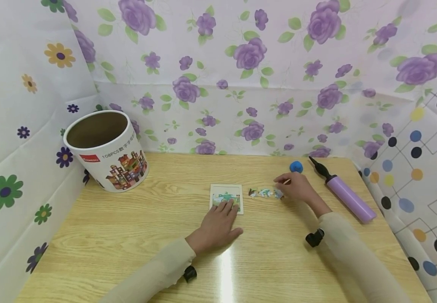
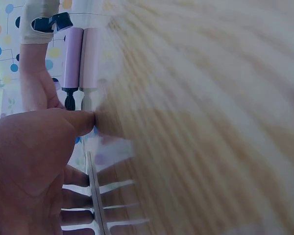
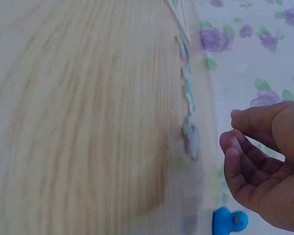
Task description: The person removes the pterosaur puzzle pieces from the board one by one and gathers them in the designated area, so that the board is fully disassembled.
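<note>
A small white-framed puzzle board with a green picture lies near the middle of the table. My left hand rests on its lower part with straight fingers, covering some of the picture. Right of the board, several loose jigsaw pieces lie in a row; they also appear edge-on in the right wrist view as thin pieces. Beside the row's right end is my right hand. Its fingers are loosely bent, thumb close to the index fingertip, and nothing shows between them.
A large white printed bucket stands at the back left. Behind my right hand sits a small blue object. A purple hand pump with a black nozzle lies at the right. Patterned cloth walls bound the table.
</note>
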